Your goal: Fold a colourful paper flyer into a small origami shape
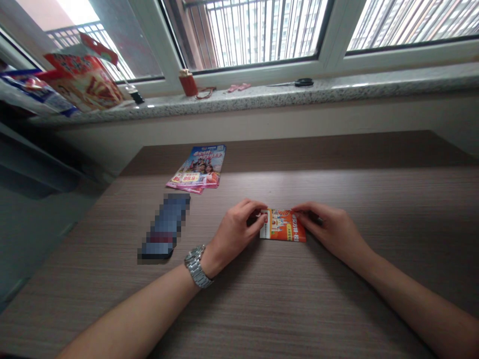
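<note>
L hand (239, 222) & R hand (325, 223) pinch the leaflet (286, 227) by its L & R ends, thumbs and fingertips closed on it, low over the table (239, 299); prob. light, thin paper, a bit slick, easily creased, so best held at edges.

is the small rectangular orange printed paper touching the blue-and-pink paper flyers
Apart. Head view shows brown wood-grain tabletop between the orange paper and the flyers.
</note>
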`<state>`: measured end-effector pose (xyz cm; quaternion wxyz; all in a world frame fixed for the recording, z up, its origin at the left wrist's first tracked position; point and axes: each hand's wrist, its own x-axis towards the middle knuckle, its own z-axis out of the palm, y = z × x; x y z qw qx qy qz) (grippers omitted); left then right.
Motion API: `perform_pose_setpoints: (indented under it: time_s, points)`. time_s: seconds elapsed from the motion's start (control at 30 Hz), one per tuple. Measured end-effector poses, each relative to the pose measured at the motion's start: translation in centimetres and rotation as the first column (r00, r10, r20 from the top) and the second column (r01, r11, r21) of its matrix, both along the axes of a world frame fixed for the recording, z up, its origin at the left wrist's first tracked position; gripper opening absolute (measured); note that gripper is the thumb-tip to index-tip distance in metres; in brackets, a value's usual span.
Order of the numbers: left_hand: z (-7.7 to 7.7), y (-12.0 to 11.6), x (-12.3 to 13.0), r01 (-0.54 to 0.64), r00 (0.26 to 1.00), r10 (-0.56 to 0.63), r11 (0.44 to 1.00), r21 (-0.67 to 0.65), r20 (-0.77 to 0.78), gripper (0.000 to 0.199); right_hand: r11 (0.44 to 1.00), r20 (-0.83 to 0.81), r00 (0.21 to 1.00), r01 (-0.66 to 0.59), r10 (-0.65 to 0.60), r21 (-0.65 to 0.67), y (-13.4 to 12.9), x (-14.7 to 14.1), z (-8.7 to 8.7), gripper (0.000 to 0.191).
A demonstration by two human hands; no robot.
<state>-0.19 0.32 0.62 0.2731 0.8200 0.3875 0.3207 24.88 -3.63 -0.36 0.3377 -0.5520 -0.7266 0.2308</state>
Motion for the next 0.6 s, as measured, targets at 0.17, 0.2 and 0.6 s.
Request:
perform_pose_setpoints:
  time_s: [0.17, 0.2, 0.6]
  points:
    - [-0.1, -0.2, 0.0, 0.083, 0.985, -0.041, 0.964, 0.252, -0.168, 0.028, 0.998, 0.056, 0.998, -0.016, 0.013, 0.057, 0.4, 0.4, -0.2, 0.018]
    - [0.0, -0.3, 0.0, 0.135, 0.975, -0.083, 0.958, 0.253, -0.204, 0.028, 0.998, 0.063, 0.998, -0.023, 0.019, 0.063, 0.5, 0.4, -0.2, 0.018]
    - [-0.1, -0.8, 0.0, 0.288, 0.910, -0.221, 0.946, 0.151, -0.349, 0.032, 0.991, 0.126, 0.992, -0.036, 0.019, 0.131, 1.3, 0.7, -0.6, 0.019]
